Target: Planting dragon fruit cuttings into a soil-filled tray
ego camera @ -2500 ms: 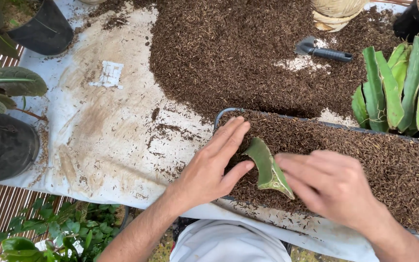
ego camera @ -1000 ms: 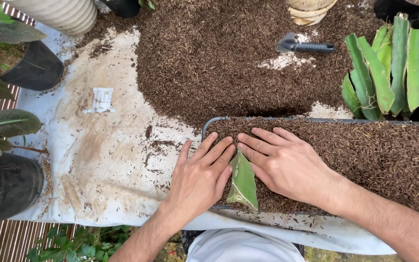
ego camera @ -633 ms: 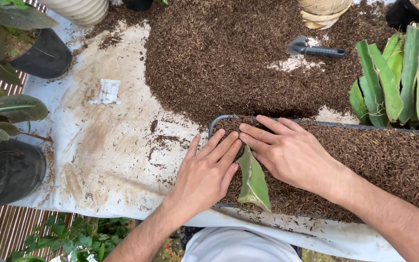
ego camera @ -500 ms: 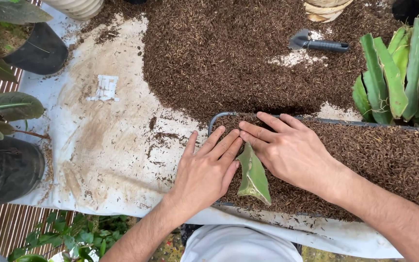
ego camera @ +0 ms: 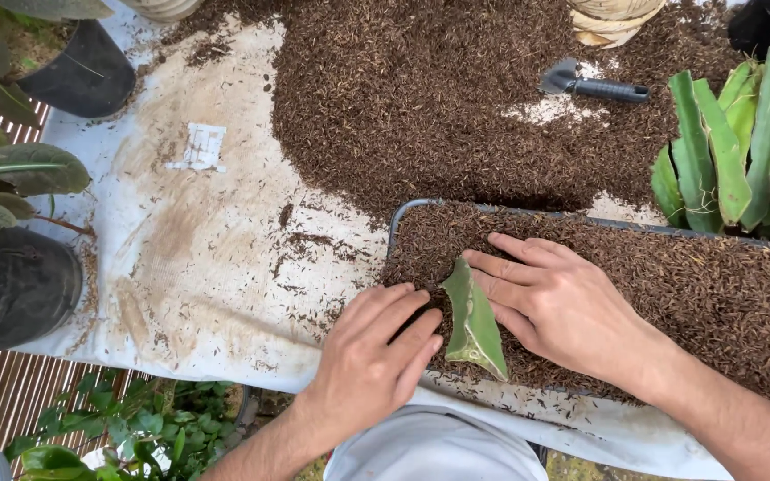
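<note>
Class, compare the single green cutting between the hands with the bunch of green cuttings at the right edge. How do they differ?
The single cutting sits in the filled tray, between both hands; the bunch stands outside it, untouched. One short piece versus several longer ones. Both are green, ribbed stems.

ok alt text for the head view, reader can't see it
Two bare hands, left hand and right hand, press flat on brown mulch either side of a green cutting standing in a long tray. A trowel and more cuttings lie beyond.
</note>
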